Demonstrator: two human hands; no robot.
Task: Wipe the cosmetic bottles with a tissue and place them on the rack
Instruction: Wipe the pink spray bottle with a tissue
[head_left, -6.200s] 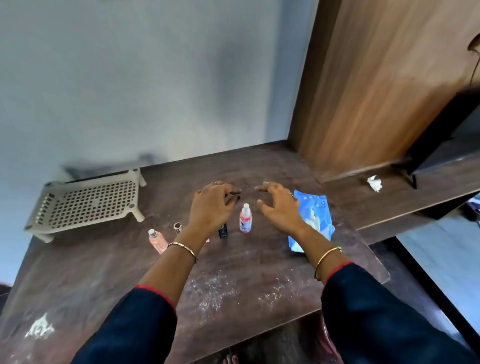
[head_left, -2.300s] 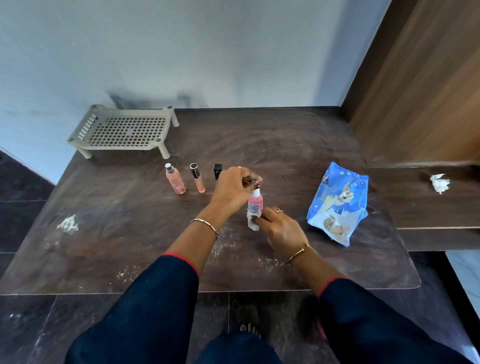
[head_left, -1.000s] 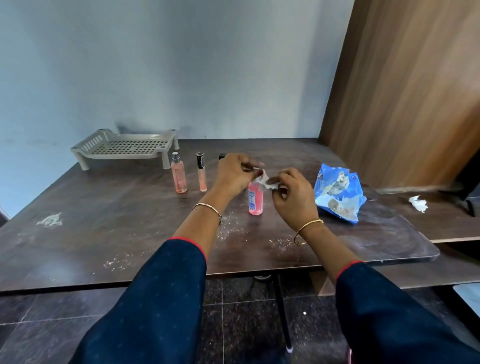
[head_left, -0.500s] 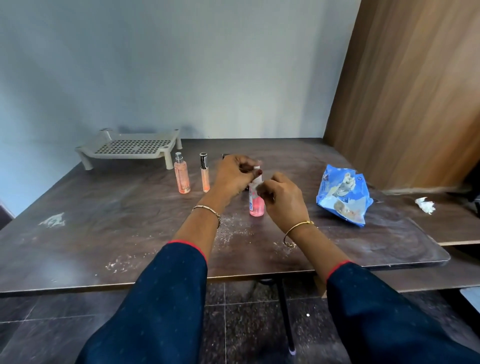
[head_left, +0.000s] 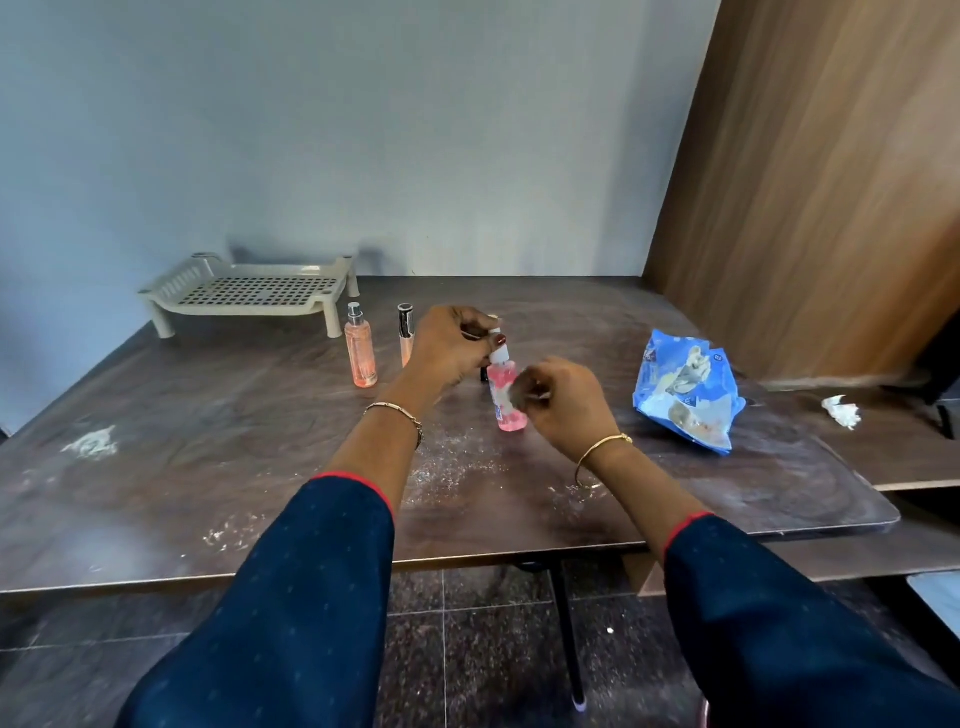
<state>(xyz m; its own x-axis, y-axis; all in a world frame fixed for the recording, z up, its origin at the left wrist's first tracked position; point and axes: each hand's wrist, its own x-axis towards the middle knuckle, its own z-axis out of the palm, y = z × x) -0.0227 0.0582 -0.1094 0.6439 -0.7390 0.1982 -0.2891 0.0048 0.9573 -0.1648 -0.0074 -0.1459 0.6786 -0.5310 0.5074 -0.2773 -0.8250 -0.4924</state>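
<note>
Pink bottle (head_left: 510, 418) pinched atop by L hand (head_left: 451, 349); R hand (head_left: 567, 401) (blurred) prob. grips tissue (head_left: 518, 391).

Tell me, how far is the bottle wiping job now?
Done: nothing stands on the beige perforated plastic rack. In hand: the left hand holds the small pink bottle by its white cap; the right hand presses a white tissue to its side. Left: that bottle, the tall peach spray bottle and the slim black-capped tube must go onto the rack.
</note>
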